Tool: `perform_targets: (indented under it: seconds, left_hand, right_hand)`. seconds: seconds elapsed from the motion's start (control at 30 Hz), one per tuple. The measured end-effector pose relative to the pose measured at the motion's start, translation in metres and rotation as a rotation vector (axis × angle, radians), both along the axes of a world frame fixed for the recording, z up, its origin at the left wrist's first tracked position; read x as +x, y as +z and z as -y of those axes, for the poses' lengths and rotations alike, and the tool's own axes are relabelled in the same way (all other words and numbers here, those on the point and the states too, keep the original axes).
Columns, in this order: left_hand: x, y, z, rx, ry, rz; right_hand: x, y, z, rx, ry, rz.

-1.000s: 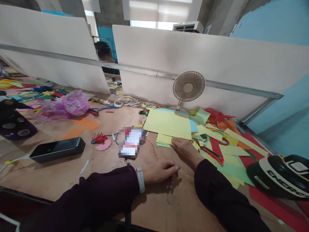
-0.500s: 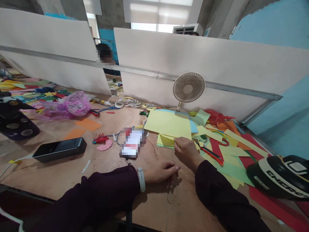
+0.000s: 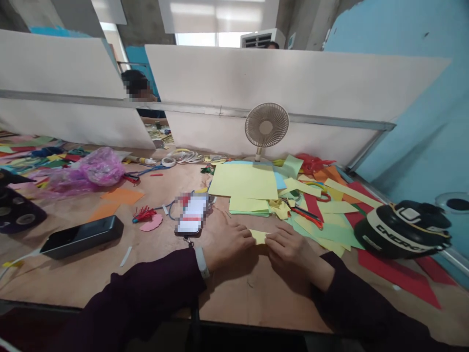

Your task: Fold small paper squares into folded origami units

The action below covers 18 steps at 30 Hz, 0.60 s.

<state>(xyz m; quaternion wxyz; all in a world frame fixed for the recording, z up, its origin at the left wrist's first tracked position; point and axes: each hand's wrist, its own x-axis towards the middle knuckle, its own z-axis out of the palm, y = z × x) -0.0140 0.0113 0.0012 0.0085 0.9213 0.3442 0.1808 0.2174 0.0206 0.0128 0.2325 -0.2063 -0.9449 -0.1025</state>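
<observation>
Between my two hands, just above the wooden table, is a small piece of yellow paper. My left hand, with a white watch band at the wrist, is closed on the paper's left end. Closed on the right end is my right hand; both thumbs are hidden. Right behind the hands lies a stack of small yellow and green papers. Beyond it is a large yellow sheet. A phone with a blurred screen lies left of the stack.
A black bottle stands at the right among paper scraps, near scissors. A small fan stands at the back before a white partition. Left are a dark power bank, orange papers and pink plastic.
My right hand has drawn a yellow paper from the small stack toward me. My left hand has risen to meet it and grips its other end. The view has turned slightly right.
</observation>
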Motion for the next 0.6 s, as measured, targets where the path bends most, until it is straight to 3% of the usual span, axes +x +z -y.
perform_targets:
  seconds: [0.17,0.3,0.47,0.6]
  left_hand:
    - [-0.015,0.002,0.002,-0.041,-0.068,0.044]
    - [-0.023,0.008,0.011,-0.085,-0.098,0.078]
    - [-0.01,0.011,0.029,-0.224,-0.163,-0.051]
    - [-0.002,0.01,0.036,-0.303,-0.186,-0.182]
  right_hand:
    - [0.026,-0.005,-0.01,-0.29,0.127,-0.082]
    - [0.035,-0.014,-0.018,-0.441,0.112,-0.102]
    - [0.037,-0.026,-0.024,-0.481,0.05,-0.107]
    - [0.045,-0.026,-0.029,-0.644,0.062,-0.162]
